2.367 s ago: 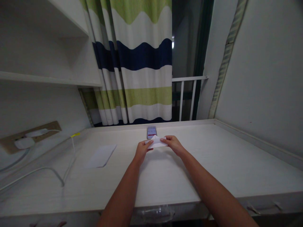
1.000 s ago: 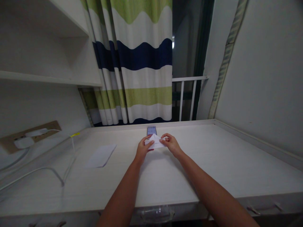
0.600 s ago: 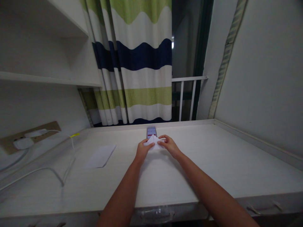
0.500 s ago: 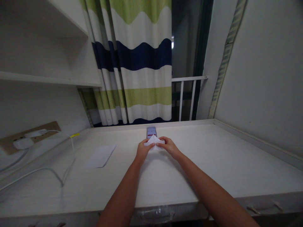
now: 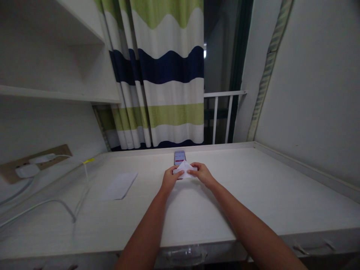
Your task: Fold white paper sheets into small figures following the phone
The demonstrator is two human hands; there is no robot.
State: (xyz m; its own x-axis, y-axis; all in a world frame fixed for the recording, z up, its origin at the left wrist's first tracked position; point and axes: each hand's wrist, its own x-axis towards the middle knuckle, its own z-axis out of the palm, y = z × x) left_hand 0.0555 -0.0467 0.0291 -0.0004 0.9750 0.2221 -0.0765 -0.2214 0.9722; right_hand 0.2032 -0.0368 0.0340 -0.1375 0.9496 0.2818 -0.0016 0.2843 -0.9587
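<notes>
The small folded white paper (image 5: 185, 169) stands peaked on the white desk (image 5: 253, 180), just in front of the phone (image 5: 180, 156). The left hand (image 5: 169, 179) and right hand (image 5: 203, 174) pinch its two edges, apparently mid-crease. A flat sheet (image 5: 119, 185) lies well to the left.

Small white folded paper (image 5: 185, 168), peaked top, pinched above desk
</notes>
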